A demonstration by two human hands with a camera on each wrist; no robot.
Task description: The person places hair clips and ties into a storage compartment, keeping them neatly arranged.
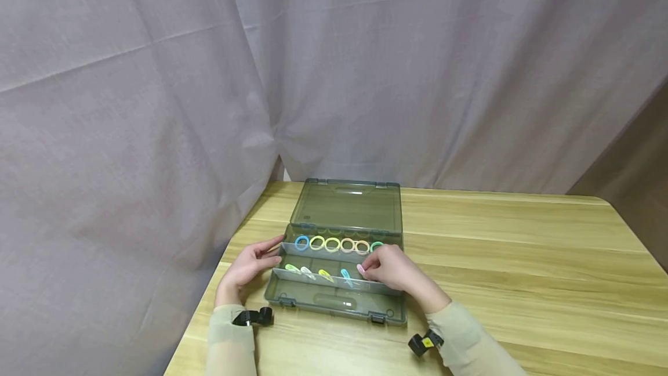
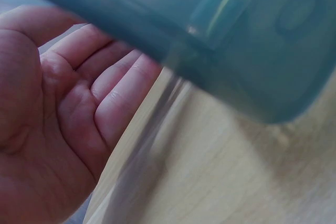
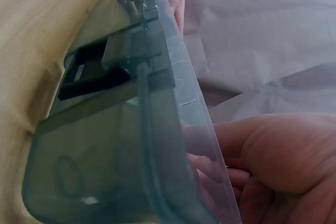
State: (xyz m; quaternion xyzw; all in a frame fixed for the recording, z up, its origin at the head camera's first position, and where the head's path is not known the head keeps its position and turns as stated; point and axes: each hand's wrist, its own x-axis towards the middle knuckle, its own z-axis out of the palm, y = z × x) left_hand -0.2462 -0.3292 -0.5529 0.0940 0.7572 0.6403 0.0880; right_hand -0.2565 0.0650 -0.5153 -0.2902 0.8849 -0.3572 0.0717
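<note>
A smoky translucent storage box [image 1: 339, 300] stands with its lid folded back. Its middle compartment holds a light green hair clip [image 1: 292, 268], a white hair clip [image 1: 308, 273], a yellow hair clip [image 1: 326, 275] and a light blue hair clip [image 1: 346, 276], leaning in a row. My right hand [image 1: 394, 268] pinches a pink hair clip [image 1: 360, 270] over this compartment, right of the blue one. Against the box's left side rests my left hand [image 1: 247, 267], with fingers extended along the wall [image 2: 131, 35]. In the right wrist view, the front wall partly hides my right fingertips.
Several coloured rings, among them a blue ring [image 1: 301, 242], stand in a row in the rear compartment. The open lid [image 1: 344, 208] lies toward the back of the wooden table [image 1: 522, 271]. Grey curtain [image 1: 365, 74] hangs behind and on the left.
</note>
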